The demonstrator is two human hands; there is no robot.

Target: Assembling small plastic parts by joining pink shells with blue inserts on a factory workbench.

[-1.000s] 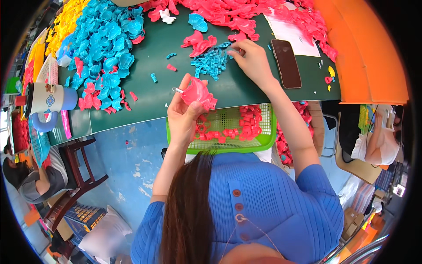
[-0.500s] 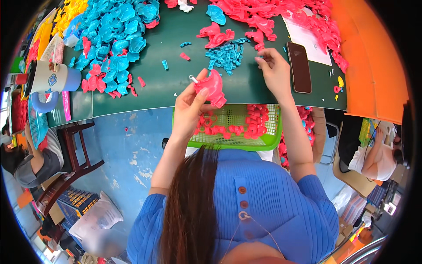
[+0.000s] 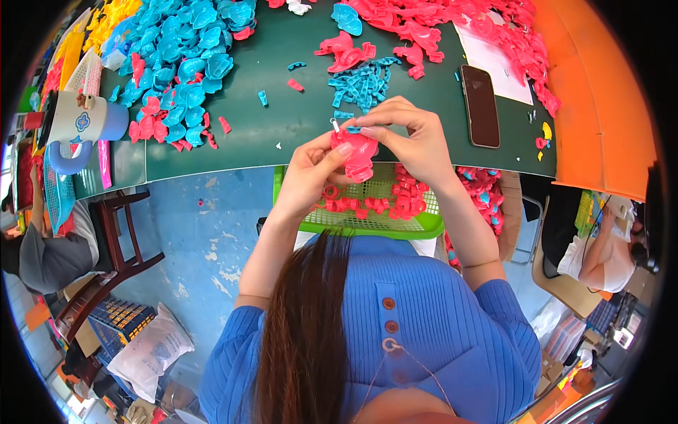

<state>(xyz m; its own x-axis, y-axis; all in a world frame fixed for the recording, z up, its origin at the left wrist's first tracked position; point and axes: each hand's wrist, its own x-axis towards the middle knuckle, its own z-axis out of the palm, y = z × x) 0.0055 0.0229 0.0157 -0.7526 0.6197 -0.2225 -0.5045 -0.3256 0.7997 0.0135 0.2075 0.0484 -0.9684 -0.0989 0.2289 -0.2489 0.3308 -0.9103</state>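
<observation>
My left hand [image 3: 308, 173] grips a pink molded plastic part [image 3: 360, 152] with a thin pale pin [image 3: 335, 124] sticking up at its upper left. My right hand [image 3: 415, 141] is closed, thumb against fingertips, on a small blue plastic piece [image 3: 354, 130] that touches the top of the pink part. Both hands meet just above the table's near edge. Right beyond them lies a heap of small blue pieces [image 3: 359, 88], with one loose blue piece [image 3: 344, 114] closer in.
Below the table edge sits a green basket [image 3: 367, 232] of pink ring-like parts. Blue shells [image 3: 187, 71] pile up at the left, pink parts [image 3: 438, 21] at the far right. A phone [image 3: 481, 106] and a mug [image 3: 85, 121] flank the work area. Other people sit at both sides.
My right hand has come left from beside the blue heap to the pink part, bringing a small blue piece against it. My left hand has shifted slightly right and nearer with the pink part.
</observation>
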